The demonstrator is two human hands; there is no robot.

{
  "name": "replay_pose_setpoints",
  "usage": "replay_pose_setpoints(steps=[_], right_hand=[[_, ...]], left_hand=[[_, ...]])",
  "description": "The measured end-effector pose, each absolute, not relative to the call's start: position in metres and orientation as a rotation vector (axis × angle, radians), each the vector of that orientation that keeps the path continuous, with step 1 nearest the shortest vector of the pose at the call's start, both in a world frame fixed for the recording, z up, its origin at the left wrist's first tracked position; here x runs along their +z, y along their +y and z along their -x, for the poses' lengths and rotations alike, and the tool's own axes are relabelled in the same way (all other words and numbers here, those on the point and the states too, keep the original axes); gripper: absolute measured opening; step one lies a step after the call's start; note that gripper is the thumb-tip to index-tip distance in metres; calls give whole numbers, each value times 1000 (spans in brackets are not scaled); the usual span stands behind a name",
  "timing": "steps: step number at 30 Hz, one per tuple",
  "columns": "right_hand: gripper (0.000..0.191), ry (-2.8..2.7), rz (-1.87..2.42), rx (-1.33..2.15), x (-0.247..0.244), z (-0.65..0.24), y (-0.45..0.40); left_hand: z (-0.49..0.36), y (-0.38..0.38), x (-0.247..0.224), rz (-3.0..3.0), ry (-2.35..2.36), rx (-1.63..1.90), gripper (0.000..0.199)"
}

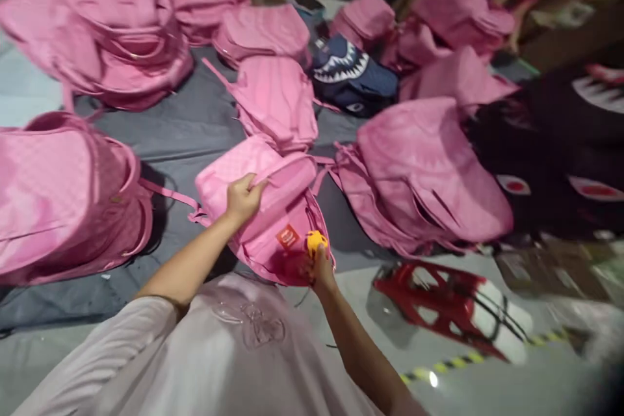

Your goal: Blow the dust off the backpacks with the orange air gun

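A small pink backpack (292, 182) lies in front of me on the grey-covered surface, its front panel with a red-orange square label (287, 236) turned toward me. My left hand (244, 200) is closed on the fabric at the backpack's upper left, thumb on top. In my right hand (322, 270) is a small bright yellow object (316, 242), gripped at the lower right edge of the backpack, beside the zipper. Its kind cannot be made out, and the fingers under it are partly hidden and blurred.
Larger pink backpacks stand at left (43, 195) and right (414, 175), with more behind. A navy shark-face bag (358, 75) sits farther back, and a black one (546, 162) at right. On the floor lies a red frame (433, 305) near yellow-black tape (453, 364).
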State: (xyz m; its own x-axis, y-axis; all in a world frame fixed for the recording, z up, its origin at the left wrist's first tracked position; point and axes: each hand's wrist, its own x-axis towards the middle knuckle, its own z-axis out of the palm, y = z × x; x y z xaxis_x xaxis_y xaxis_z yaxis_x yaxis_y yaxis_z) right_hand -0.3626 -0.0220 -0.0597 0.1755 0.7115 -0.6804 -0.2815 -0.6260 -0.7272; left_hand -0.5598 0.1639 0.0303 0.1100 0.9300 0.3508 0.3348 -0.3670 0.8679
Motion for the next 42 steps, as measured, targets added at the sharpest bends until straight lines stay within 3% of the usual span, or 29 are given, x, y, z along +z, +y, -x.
replay_pose_setpoints(steps=[3,12,20,37,42], right_hand=[[64,-32,1491,1508,-66,370,-15],[48,-101,1001,2219,-86,362,12],[37,-199,1162,2132,-101,382,19],[45,-23,770,1853,-125,391,31],[48,-65,851,1803,-124,390,34]], left_hand=[[555,169,32,-1838,1215,1253,36],[545,175,43,-1996,1163,1284,36],[537,179,45,-2124,1127,1215,39],[533,191,49,-2315,1097,1283,41],[537,193,39,-2275,1142,1372,36]])
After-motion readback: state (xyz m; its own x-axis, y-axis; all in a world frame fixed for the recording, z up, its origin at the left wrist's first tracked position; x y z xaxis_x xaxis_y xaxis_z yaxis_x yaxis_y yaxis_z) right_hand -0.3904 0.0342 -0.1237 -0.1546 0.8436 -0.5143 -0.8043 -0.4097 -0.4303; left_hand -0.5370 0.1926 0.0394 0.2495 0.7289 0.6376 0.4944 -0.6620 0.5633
